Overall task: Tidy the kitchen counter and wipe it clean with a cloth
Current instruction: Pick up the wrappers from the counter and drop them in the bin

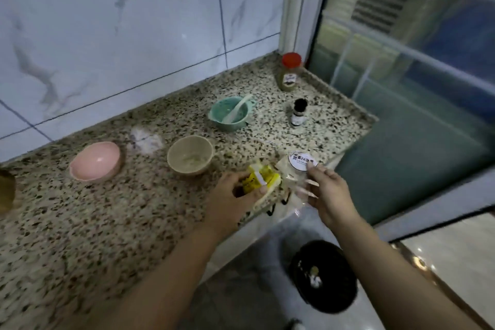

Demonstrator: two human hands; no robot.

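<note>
On the speckled granite counter (107, 222), my left hand (235, 195) grips a yellow packet (261, 179) near the front edge. Just to its right, my right hand (326, 190) pinches a clear plastic bag with a round white label (301, 162). A pink bowl (95, 162), a beige bowl (190, 154) with residue and a teal bowl (230, 114) holding a white spoon stand further back. A white powder spill (146, 140) lies between the pink and beige bowls. No cloth is in view.
A red-capped spice jar (289, 72) stands in the back corner by the window frame, a small dark-capped bottle (298, 112) in front of it. A black waste bin (324, 276) sits on the floor below the counter edge. A brown object (6, 190) shows at the left edge.
</note>
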